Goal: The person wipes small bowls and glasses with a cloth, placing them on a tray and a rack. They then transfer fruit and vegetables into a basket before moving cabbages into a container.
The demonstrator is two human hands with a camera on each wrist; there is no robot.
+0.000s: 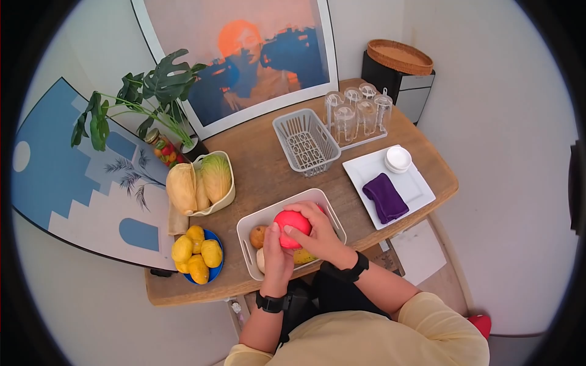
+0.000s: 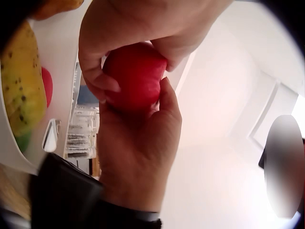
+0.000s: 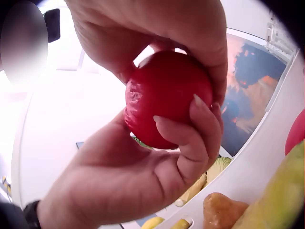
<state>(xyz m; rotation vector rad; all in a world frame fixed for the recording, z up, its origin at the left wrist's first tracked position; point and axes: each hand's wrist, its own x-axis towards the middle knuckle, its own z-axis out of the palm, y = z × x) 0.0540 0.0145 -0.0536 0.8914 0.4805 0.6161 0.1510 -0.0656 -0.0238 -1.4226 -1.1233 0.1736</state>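
Observation:
Both hands hold a smooth red round fruit (image 1: pixel 292 228), slightly wrinkled on one side, above a white bin (image 1: pixel 247 219). My left hand (image 1: pixel 278 261) cups it from below, its fingers curled round it in the right wrist view. From the other side my right hand (image 1: pixel 320 235) grips it, thumb across its front. Inside the bin are a brown round fruit (image 1: pixel 257 236), a pale item (image 1: pixel 261 261) and a speckled yellow fruit (image 2: pixel 21 81). Another red item (image 2: pixel 46 87) shows behind the yellow fruit. The hands hide part of the bin's contents.
A blue bowl (image 1: pixel 221 259) of yellow fruits and a cream basket (image 1: pixel 231 198) of vegetables stand left. Behind is a grey basket (image 1: pixel 305 146), beside a rack of glasses (image 1: pixel 366 116). A white plate (image 1: pixel 421 189) carries a purple cloth (image 1: pixel 384 198) and small white dishes (image 1: pixel 398 158).

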